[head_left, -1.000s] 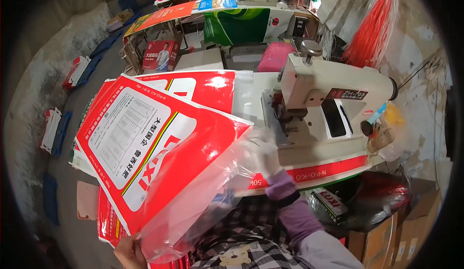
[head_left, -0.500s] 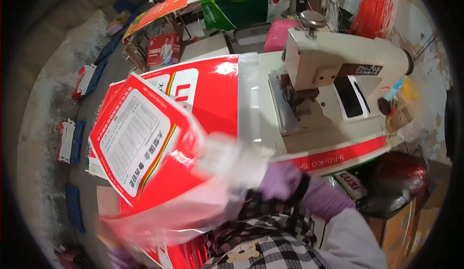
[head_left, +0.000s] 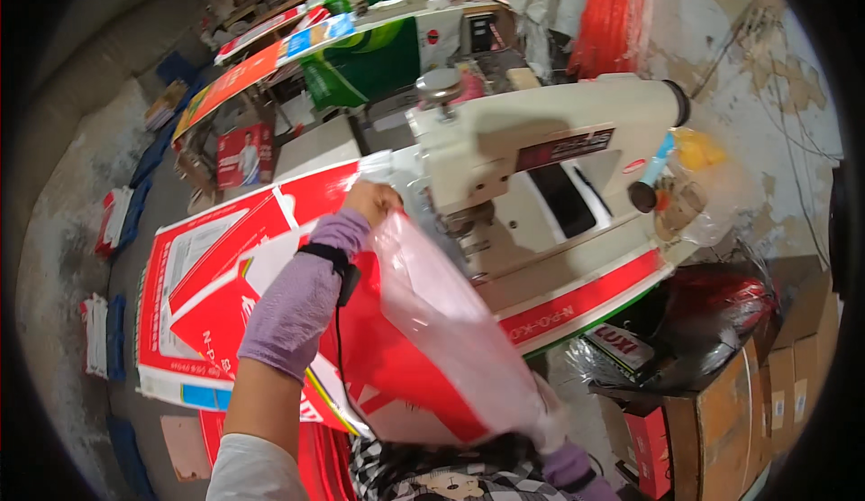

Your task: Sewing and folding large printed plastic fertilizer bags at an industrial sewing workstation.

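Note:
My left hand (head_left: 374, 200) reaches across the work table, its fingers closed on the upper edge of a red and white plastic woven bag (head_left: 423, 379). A whitish inner side of the bag hangs in a slanting fold from that grip toward my lap. My right hand (head_left: 551, 422) is at the bag's lower right end, smeared by motion, so its fingers cannot be made out. Just right of my left hand is the needle end of a cream sewing machine (head_left: 468, 163). Under my left forearm lie more printed red and white bags (head_left: 198, 276).
A black phone (head_left: 559, 202) lies under the machine's arm. Cardboard boxes (head_left: 721, 411) and a dark plastic bundle (head_left: 712, 307) stand at the right. Red strands (head_left: 608, 19) hang at the back. Along the left are blue and white bundles (head_left: 115, 222).
My left hand has come from the lower left up to beside the machine. My right hand has moved down to the right. The bag now stretches toward my lap, and the view has shifted.

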The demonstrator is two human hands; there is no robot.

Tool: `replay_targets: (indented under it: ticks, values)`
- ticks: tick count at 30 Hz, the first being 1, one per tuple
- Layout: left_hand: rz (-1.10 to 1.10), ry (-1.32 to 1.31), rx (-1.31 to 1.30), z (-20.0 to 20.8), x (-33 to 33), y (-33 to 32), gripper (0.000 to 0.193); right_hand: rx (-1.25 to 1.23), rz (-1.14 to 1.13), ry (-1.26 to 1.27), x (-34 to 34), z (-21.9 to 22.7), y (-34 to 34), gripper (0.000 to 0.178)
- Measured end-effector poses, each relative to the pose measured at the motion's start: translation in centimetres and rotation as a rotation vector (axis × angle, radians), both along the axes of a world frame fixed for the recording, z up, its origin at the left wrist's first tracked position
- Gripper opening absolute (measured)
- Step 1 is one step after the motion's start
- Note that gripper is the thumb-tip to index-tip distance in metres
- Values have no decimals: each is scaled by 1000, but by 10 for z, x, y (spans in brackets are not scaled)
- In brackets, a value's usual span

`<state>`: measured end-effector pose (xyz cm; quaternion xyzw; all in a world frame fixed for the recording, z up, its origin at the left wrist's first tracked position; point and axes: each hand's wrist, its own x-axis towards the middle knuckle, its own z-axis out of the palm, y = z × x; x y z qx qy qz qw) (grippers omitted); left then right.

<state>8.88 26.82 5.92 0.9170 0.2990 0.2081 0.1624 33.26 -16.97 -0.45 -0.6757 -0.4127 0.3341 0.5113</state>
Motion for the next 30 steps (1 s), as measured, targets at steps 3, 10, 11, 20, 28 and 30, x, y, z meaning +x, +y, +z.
replay_targets:
  ticks: [3,10,11,20,28,30]
  values:
    - [-131,-17,-46,-37,24,4,19,60,313,-749,38,15,-32,38]
    - [-83,282,269,-13,46,-37,30,-192,339,-103,43,-73,-61,38]
    - [-209,286,249,-13,45,-30,28,-223,365,-81,39,-77,-71,36]
    - [-355,988,-295,35,90,-153,35,22,181,-243,-19,5,76,38]
    - [-307,913,-90,100,-68,-159,27,315,103,-242,-28,-4,195,25]
    - [-402,651,-621,107,-44,-255,36,285,172,213,-43,2,181,31]
